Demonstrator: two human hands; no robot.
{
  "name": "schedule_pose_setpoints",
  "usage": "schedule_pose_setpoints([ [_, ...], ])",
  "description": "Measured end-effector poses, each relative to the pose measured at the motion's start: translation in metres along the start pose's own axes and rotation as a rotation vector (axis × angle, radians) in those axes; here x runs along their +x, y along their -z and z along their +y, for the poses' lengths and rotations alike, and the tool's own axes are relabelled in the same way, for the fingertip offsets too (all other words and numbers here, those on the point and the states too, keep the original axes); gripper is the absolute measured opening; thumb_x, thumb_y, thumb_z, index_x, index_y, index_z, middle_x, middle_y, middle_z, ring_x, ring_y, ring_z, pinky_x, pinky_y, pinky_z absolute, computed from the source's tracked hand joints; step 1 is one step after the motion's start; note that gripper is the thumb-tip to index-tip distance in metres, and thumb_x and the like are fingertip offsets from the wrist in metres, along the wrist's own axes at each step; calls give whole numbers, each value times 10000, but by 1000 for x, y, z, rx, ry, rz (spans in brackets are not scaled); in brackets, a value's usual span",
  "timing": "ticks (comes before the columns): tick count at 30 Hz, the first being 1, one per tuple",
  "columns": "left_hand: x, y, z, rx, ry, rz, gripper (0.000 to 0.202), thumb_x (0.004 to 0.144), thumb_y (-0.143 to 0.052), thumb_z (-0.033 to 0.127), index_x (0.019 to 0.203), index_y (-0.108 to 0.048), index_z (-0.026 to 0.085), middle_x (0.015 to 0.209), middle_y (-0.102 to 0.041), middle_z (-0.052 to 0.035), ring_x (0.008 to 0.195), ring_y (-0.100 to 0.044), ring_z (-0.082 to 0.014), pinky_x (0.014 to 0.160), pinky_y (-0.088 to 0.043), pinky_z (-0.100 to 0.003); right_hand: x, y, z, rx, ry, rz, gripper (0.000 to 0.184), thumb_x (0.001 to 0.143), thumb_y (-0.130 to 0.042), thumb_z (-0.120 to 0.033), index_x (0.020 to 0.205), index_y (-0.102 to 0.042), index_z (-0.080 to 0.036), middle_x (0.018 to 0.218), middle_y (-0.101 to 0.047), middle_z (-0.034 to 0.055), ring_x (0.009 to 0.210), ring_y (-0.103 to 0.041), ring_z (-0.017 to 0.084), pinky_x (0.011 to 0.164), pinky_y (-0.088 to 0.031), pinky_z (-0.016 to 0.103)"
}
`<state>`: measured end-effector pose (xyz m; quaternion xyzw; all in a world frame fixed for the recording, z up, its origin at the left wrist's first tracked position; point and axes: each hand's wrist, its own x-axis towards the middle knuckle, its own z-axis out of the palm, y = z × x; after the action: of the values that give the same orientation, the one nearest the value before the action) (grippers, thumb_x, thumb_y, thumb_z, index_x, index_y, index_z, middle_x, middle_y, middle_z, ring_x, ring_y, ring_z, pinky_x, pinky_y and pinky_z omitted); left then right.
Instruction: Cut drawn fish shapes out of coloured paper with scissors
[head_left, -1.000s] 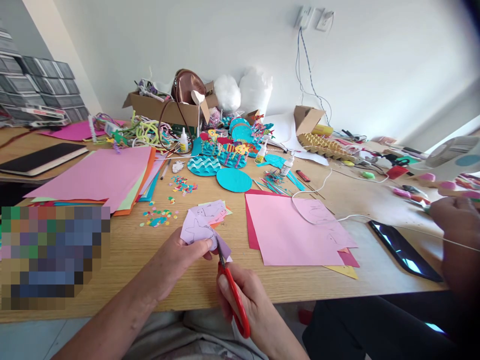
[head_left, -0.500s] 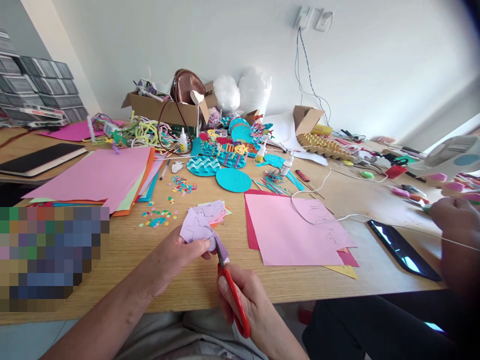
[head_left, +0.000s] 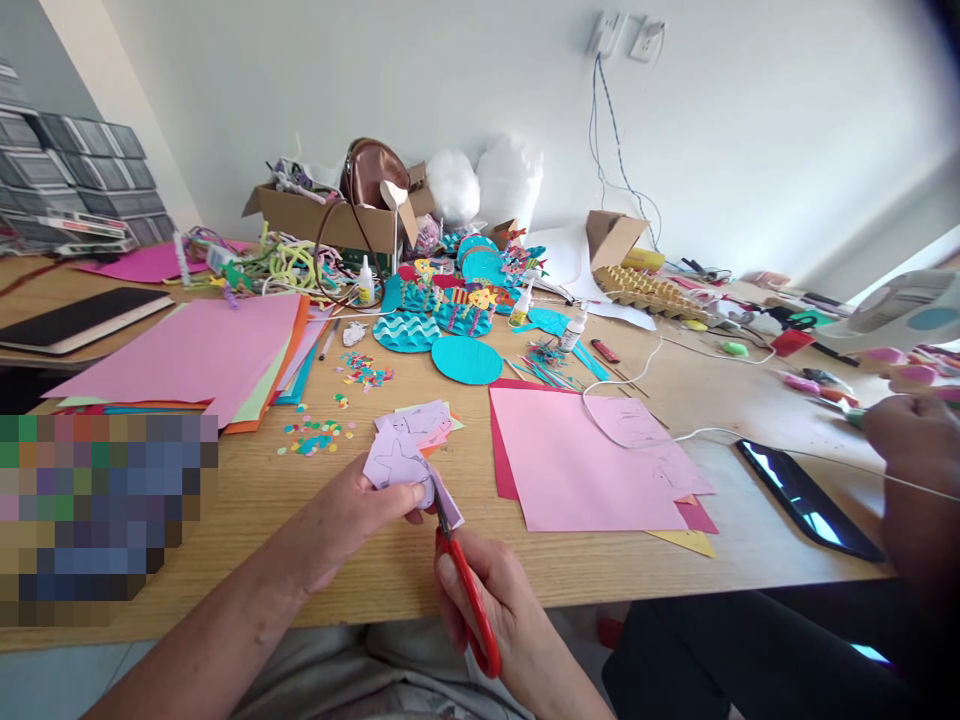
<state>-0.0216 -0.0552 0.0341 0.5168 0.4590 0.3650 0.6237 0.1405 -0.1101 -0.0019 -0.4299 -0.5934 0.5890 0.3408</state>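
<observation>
My left hand (head_left: 382, 505) pinches a piece of lilac paper (head_left: 394, 462) between thumb and fingers, just above the table's front part. A star shape is drawn on that paper in dark line. Red-handled scissors (head_left: 480, 615) are gripped in my right hand (head_left: 491, 580), fingers wrapped through the loops. Their blades meet the paper's right edge, where a narrow strip (head_left: 450, 502) stands away from the rest. Just beyond lie more paper pieces with drawings (head_left: 424, 422), lilac, green and orange, partly hidden by the held sheet.
Pink sheets (head_left: 592, 460) lie to the right, a white cable (head_left: 712, 432) and a dark phone (head_left: 806, 500) beyond them. Paper dots (head_left: 319, 437) and a stack of coloured paper (head_left: 187, 350) are on the left. Turquoise crafts (head_left: 466, 360) and glue bottles (head_left: 574, 328) stand behind. Another person's hand (head_left: 915, 430) is at far right.
The cut strip has swung slightly outward to the right, away from the held paper. Both hands stay nearly in place, still holding paper and scissors.
</observation>
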Motion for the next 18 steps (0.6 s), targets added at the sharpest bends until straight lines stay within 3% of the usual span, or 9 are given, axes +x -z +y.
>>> schedule_pose_setpoints([
  [18,-3,-9,1,-36,29,25,144,644,-572,265,741,-632,178,735,-629,-9,725,-527,-173,683,-424,-286,0,-2,-1,10,-26,13,429,916,-372,-483,614,-412,-181,472,-429,-46,411,-354,58,395,-263,170],
])
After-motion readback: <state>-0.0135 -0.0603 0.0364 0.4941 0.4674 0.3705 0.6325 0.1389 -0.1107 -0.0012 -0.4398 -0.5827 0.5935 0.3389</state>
